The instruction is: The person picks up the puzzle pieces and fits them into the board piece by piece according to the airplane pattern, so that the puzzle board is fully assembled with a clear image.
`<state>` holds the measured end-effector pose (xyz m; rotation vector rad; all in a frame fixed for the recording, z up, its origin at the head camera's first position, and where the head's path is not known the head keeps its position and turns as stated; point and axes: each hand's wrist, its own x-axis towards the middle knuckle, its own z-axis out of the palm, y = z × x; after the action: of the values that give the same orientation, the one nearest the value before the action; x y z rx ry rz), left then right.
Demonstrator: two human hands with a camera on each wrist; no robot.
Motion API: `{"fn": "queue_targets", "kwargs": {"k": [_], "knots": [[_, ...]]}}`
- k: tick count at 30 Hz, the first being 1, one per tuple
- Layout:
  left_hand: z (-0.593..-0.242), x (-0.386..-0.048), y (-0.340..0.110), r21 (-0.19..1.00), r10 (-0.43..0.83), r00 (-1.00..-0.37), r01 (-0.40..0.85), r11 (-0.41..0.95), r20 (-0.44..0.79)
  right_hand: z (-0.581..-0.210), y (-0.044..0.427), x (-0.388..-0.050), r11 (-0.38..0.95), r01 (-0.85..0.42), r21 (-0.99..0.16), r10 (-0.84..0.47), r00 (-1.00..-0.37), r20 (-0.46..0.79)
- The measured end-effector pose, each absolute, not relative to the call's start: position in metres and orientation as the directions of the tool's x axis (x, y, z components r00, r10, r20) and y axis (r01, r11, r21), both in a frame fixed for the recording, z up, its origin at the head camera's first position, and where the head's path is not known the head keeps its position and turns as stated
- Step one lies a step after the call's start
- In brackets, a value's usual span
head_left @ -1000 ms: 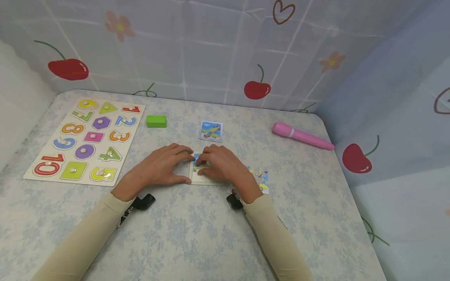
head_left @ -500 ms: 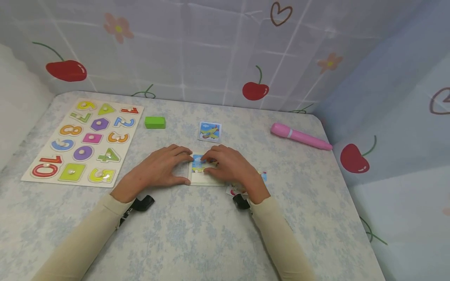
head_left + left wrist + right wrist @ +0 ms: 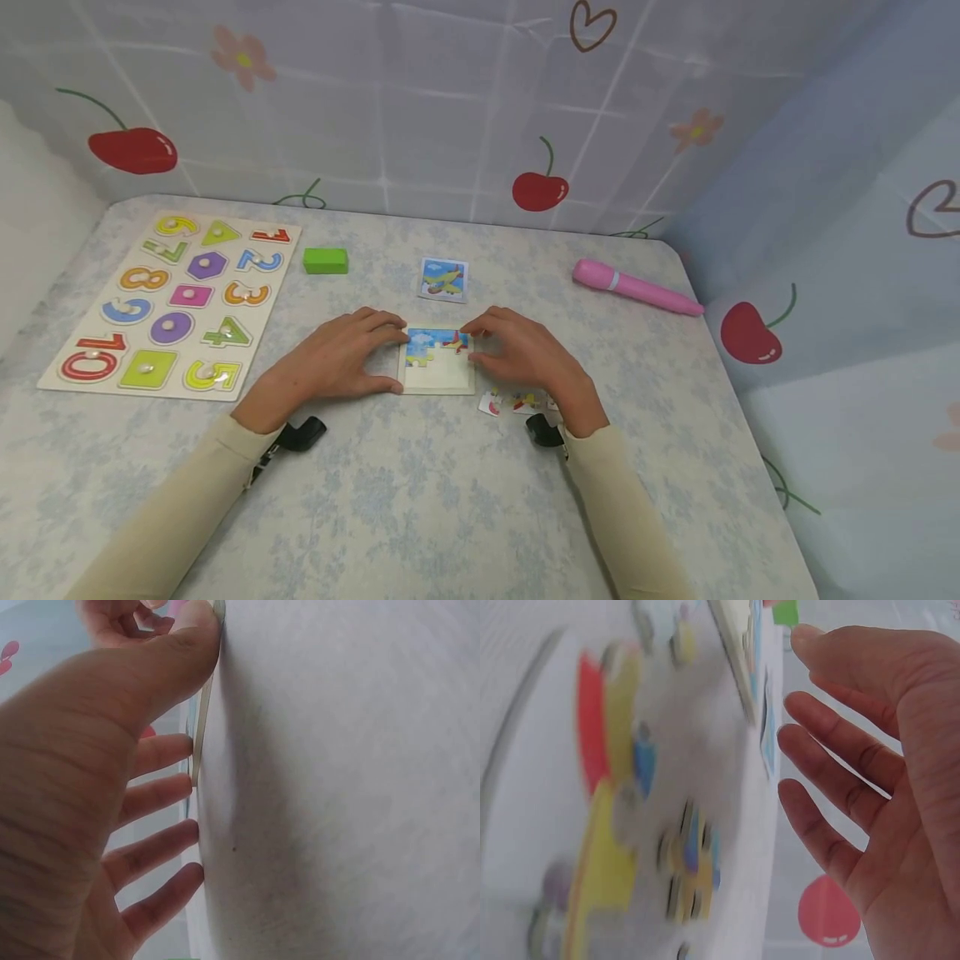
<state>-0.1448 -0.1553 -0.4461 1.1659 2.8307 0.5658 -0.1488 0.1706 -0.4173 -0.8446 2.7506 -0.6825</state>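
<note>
A small puzzle tray (image 3: 438,380) lies flat on the table with blue sky pieces along its top and left; its lower right part shows bare. My left hand (image 3: 330,358) touches the tray's left side, thumb by the lower corner and fingertips by the upper one. In the left wrist view, the left hand (image 3: 67,802) has its fingers spread beside the tray edge. Over the tray's upper right corner hover the relaxed fingers of my right hand (image 3: 525,350). The right wrist view shows the right hand (image 3: 877,780) holding nothing. Loose pieces (image 3: 491,402) lie below that hand, partly hidden by the wrist.
Behind the tray lies an airplane picture card (image 3: 443,280). A green block (image 3: 326,261) and a number-and-shape board (image 3: 251,321) are at the left. A pink pen-like object (image 3: 637,288) lies at the back right. Curtains stand behind and to the right.
My right hand has moved right from over the tray's middle to its right edge, uncovering a red and blue piece at the upper right. The left hand stays at the tray's left side.
</note>
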Motion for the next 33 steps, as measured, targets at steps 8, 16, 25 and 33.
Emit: {"fn": "queue_targets", "kwargs": {"k": [8, 16, 25, 33], "knots": [[-0.448, -0.144, -0.156, 0.335, 0.682, -0.721, 0.677, 0.655, 0.122, -0.421, 0.191, -0.145, 0.74, -0.467, -0.484, -0.541, -0.841, -0.015], [-0.446, -0.144, -0.156, 0.344, 0.68, -0.724, 0.672, 0.656, 0.119, -0.424, 0.204, -0.144, 0.765, -0.434, -0.477, -0.507, -0.861, -0.029], [-0.445, -0.144, -0.155, 0.351, 0.684, -0.719, 0.676, 0.647, 0.123, -0.425, 0.218, -0.14, 0.805, -0.396, -0.442, -0.473, -0.878, -0.076], [-0.445, -0.144, -0.155, 0.34, 0.683, -0.722, 0.673, 0.657, 0.11, -0.426, 0.232, -0.131, 0.822, -0.386, -0.42, -0.459, -0.884, -0.086]]}}
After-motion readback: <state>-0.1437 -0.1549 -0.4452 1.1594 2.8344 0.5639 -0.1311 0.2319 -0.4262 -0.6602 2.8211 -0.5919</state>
